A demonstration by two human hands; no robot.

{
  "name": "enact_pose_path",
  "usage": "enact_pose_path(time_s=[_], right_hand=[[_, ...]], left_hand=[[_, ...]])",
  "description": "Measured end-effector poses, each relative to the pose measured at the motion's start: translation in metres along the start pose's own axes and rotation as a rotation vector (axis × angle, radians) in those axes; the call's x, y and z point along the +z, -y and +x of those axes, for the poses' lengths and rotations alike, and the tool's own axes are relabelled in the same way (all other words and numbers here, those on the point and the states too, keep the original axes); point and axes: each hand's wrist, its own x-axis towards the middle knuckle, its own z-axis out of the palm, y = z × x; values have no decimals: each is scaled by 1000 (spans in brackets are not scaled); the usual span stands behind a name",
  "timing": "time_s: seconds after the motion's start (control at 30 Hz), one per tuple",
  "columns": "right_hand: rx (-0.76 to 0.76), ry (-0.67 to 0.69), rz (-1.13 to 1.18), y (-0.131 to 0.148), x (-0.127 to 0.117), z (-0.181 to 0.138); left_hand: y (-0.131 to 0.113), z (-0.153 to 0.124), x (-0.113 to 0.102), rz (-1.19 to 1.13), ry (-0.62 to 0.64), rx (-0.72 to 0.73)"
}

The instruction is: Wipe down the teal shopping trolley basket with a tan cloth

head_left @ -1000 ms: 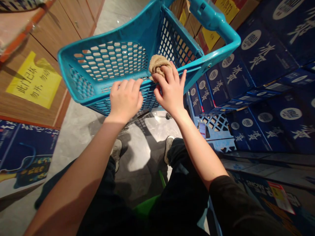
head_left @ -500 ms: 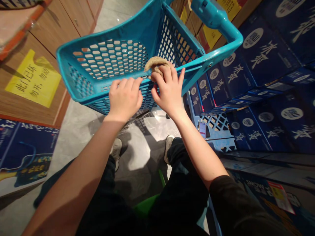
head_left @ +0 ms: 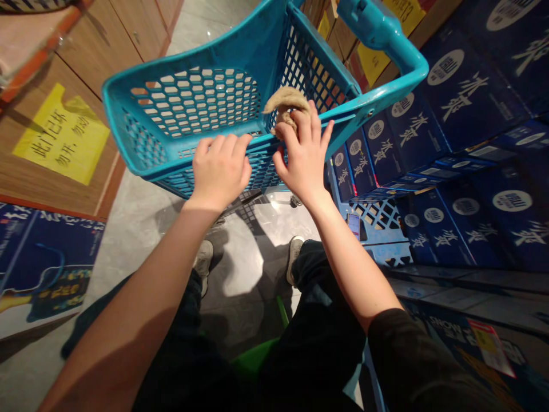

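Observation:
A blue plastic shopping cart with a perforated basket stands in front of me, its near rim towards me. My left hand is closed over that rim, fingers curled to the inner side and the thumb at the right. Further right, my right hand presses a bunched tan cloth against the same rim. Its thumb stays on my side of the edge, and the little finger sticks out from the others. The hand covers part of the cloth.
Dark blue cartons are stacked at the right. A phone lies on a light blue plastic crate. Wooden cabinets with a yellow paper sign line the left. Below me is something green.
My right hand has slid to the right along the rim with the tan cloth. The left hand keeps its place on the rim, and the cart appears slightly further right in view.

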Motion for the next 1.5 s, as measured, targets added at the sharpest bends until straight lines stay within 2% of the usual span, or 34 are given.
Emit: enact_pose_path(time_s=[0.07,0.27,0.37,0.53,0.8,0.9,1.03,1.13,1.3,1.4,1.5], right_hand=[[-27,3,-1,-2,-1,2],[76,-128,1,-49,2,12],[101,-116,23,-39,6,9],[-6,-45,45,-7,3,3],[193,-68,11,-47,-10,15],[166,-91,64,-32,-6,8],[42,9,92,-4,-4,0],[29,25,98,-10,-9,3],[150,-45,52,-43,-11,12],[151,-34,21,-34,-5,9],[52,12,55,-14,-4,4]], left_hand=[[1,0,0,-1,-4,4],[2,1,1,-9,-1,5],[1,1,1,5,-17,12],[0,0,-1,18,-13,9],[0,2,-2,-19,19,2],[0,2,0,-38,9,6],[2,2,2,-38,-13,14],[3,1,2,-26,-5,8],[1,2,1,-32,18,10],[1,3,2,-32,24,-3],[1,3,2,-48,16,-4]])
